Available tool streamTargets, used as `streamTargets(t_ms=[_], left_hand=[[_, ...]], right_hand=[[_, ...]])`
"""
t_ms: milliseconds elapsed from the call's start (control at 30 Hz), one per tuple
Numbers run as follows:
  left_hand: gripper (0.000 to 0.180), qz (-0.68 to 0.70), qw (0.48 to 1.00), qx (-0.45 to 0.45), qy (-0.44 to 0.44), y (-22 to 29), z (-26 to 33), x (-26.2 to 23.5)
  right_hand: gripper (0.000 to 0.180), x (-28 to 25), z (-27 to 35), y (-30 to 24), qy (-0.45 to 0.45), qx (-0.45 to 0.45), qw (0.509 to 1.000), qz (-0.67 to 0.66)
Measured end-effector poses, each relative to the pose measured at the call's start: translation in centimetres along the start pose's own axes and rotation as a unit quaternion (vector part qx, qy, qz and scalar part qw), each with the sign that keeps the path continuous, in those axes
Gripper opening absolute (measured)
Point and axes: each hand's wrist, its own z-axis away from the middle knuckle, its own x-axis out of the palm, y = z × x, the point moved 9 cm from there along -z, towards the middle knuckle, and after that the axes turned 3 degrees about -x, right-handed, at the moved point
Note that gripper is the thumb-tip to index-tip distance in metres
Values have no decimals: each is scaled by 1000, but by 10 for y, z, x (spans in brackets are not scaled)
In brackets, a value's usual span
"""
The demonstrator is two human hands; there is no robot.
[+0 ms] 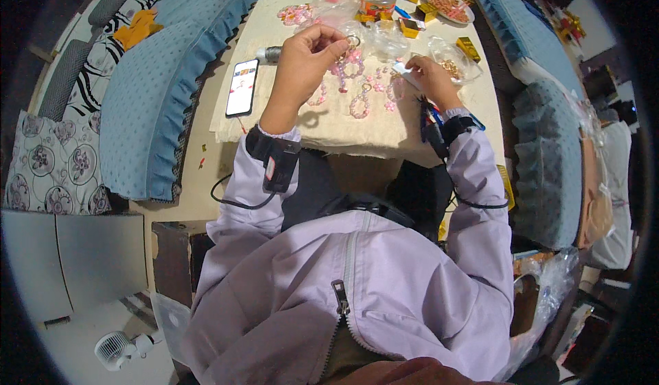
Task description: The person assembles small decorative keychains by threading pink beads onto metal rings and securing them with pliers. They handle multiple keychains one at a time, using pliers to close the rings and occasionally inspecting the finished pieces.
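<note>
Lilac jacket (288,282), beaded keyring (355,57) in left hand (309,59), white strip (406,74) in right hand (434,83), labelled jar (377,2) beyond

"Where could a hand slide in?"
"Along the near strip of the table (329,135), below the beaded loops (358,115); bare cloth shows there."
"On the left?"
"Tight: the phone (241,88) and spool (272,54) lie close by the left hand (306,61)."
"Right?"
"Dark hand tools (427,122) lie just beside the right wrist, with a clear tray (472,76) beyond the right hand (435,81)."
"Straight across?"
"Crowded: plastic bags (386,41), a jar (377,0) and a plate (469,19)."
</note>
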Motion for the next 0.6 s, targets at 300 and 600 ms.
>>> streamTargets(t_ms=[300,600], left_hand=[[12,21,1000,-12,1,-2,2,2],[19,-3,1000,-9,-7,2,0,0]], right_hand=[[13,37,-11,-11,-54,-57,991,104],[13,20,-3,-5,16,25,999,-43]])
